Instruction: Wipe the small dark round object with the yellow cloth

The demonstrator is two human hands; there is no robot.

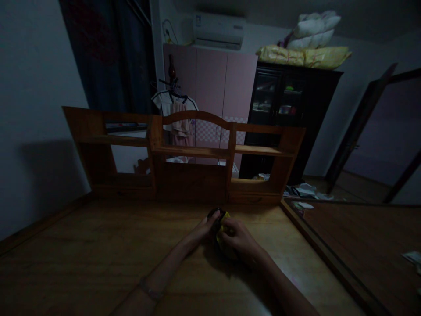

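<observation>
Over the wooden board (98,245), both my hands meet at a small dark object with a yellow part (226,215). Its kind is too dark to make out; the yellow part looks thin and crumpled. My left hand (208,224) grips the dark side, with the thumb on top. On the right side, the fingers of my right hand (238,237) are bent in a pinch at the yellow part. My palms and fingers hide much of the object, and a shadow falls on the board below it.
A wooden headboard with shelves (190,153) rises behind the board. Beyond it stand a pink wardrobe (210,83), a black cabinet (296,105) and a rack with hung clothes (177,109). A raised wooden edge (315,241) borders the right side.
</observation>
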